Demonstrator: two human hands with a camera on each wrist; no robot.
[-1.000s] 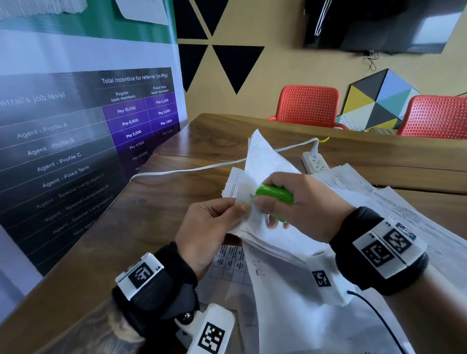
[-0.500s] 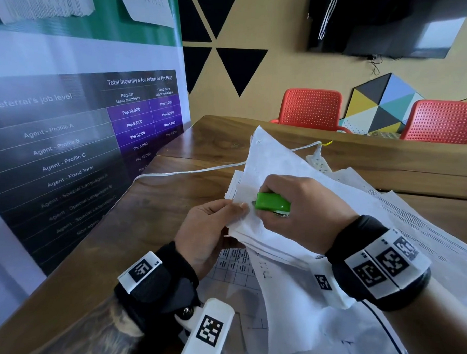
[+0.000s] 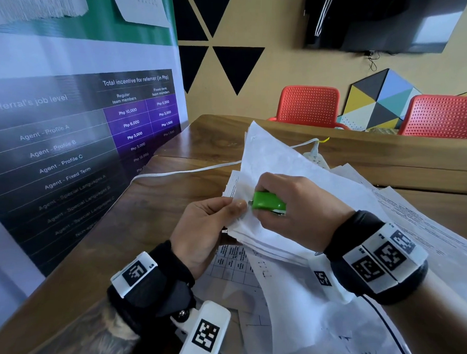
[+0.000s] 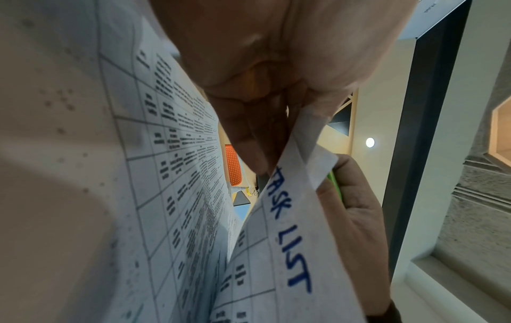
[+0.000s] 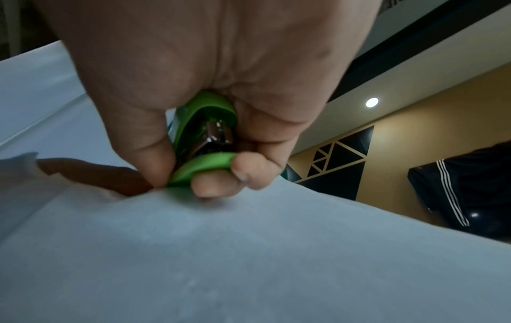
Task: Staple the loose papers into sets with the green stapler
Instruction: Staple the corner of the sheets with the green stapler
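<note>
My right hand grips the small green stapler and holds its nose at the left corner of a raised set of white papers. In the right wrist view the fingers curl round the stapler, whose metal core shows between its green halves. My left hand pinches that same corner of the papers, thumb on top right beside the stapler's nose. In the left wrist view the pinched sheet carries blue handwriting, and a printed grid sheet hangs beside it.
More loose printed sheets cover the wooden table to the right and under my wrists. A white power strip with its cable lies behind the papers. A banner stands at the left, two red chairs beyond the table.
The raised papers tipped a little more upright and the stapler settled lower at the corner. Both hands kept their hold in about the same place.
</note>
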